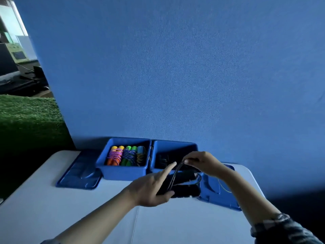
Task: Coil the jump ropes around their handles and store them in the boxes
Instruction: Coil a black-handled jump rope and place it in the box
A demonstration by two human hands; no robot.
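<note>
Coiling black rope [174,175] round black handles [186,190]: left hand [151,189] grips handles, right hand [202,162] pinches rope; next wrap needs tension.

Scene dim with a blue cast. Brightest light enters at the upper-left window [10,23]. Wide-angle distortion bends the edges. Frame soft throughout; dark shadow along the tabletop [52,208] sides.
</note>
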